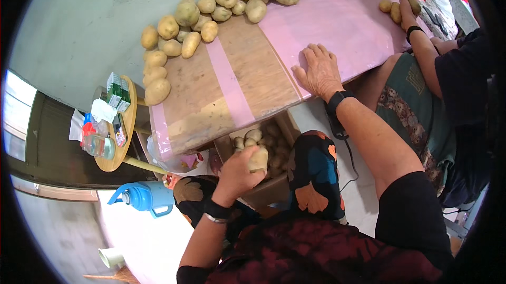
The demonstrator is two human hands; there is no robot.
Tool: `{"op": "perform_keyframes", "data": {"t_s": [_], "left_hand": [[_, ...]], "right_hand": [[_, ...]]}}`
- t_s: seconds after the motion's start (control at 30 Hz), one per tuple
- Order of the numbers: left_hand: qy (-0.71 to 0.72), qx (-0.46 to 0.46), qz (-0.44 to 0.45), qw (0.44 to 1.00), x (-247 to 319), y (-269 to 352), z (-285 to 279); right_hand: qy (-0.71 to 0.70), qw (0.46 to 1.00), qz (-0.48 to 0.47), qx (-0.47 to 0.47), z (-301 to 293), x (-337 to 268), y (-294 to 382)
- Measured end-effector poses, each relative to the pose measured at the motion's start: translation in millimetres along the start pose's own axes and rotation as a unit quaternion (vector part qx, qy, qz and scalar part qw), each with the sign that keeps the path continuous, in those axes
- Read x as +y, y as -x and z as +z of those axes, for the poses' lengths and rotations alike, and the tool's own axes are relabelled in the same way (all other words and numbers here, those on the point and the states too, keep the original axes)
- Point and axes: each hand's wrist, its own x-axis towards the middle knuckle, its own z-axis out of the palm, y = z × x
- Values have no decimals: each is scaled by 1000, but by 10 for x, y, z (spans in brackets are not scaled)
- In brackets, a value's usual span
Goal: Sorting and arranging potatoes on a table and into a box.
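My left hand (pixel 239 173) grips a potato (pixel 258 159) above an open cardboard box (pixel 294 128) that holds many more potatoes, between my knees and below the table's near edge. Flat on the pink plastic sheet (pixel 355 27) of the table lies my right hand (pixel 318 68), palm down, fingers apart, with nothing seen in it. Potatoes (pixel 185 12) are piled in a row along the wall, curving round the table's left end down to a large potato (pixel 157 91). Bare board (pixel 245 58) with pink tape strips shows on the table's left part.
At the right, a co-worker's hand (pixel 407 9) holds a potato beside others on the table. A small wooden side table (pixel 128 134) at the left bears boxes, a glass jar (pixel 99 146) and a remote control. A blue jug (pixel 144 197) stands at lower left. A black cable (pixel 352 161) runs along the floor.
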Motion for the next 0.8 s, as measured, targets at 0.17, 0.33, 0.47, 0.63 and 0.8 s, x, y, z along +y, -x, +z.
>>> {"op": "perform_keyframes", "data": {"t_s": [0.17,0.33,0.47,0.63,0.8], "left_hand": [[-73,-18,-155,985,-656,28,463],[-221,-111,-268,931,-907,-84,537],[-15,-53,-138,989,-341,-82,102],[60,23,-44,997,194,-514,-775],[-46,158,-51,985,-179,-1167,-1424]], "right_hand": [[-6,1000,-8,24,-22,-35,2],[-27,998,-24,44,-11,-24,0],[-47,998,-22,33,-66,-54,4],[-31,999,-14,40,-66,-13,0],[-32,999,-6,9,-107,-70,-20]]}}
